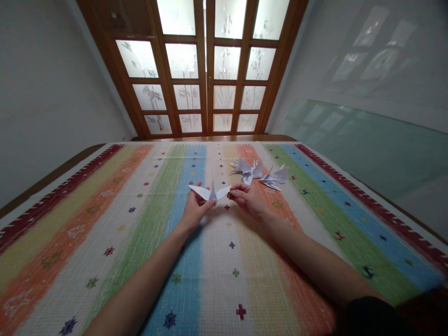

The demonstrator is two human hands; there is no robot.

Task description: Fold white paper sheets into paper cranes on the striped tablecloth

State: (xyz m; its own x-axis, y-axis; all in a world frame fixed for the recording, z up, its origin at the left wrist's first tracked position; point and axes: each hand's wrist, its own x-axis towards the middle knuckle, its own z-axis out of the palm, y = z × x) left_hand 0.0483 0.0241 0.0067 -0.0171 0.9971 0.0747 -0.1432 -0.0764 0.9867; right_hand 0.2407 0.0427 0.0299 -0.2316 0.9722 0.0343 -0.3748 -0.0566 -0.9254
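Note:
A white folded paper crane [211, 192] is held between both hands above the striped tablecloth [105, 224]. My left hand [194, 209] pinches it from the left, under its left wing. My right hand [247, 197] pinches its right wing tip with the fingers closed. The crane's wings spread out to both sides and a point sticks up in the middle.
Two or three finished white paper cranes [248, 170] [275, 178] lie on the cloth just beyond my right hand. A wooden door with frosted glass panes [206, 70] stands behind the table. A glass sheet [367, 144] leans on the right wall.

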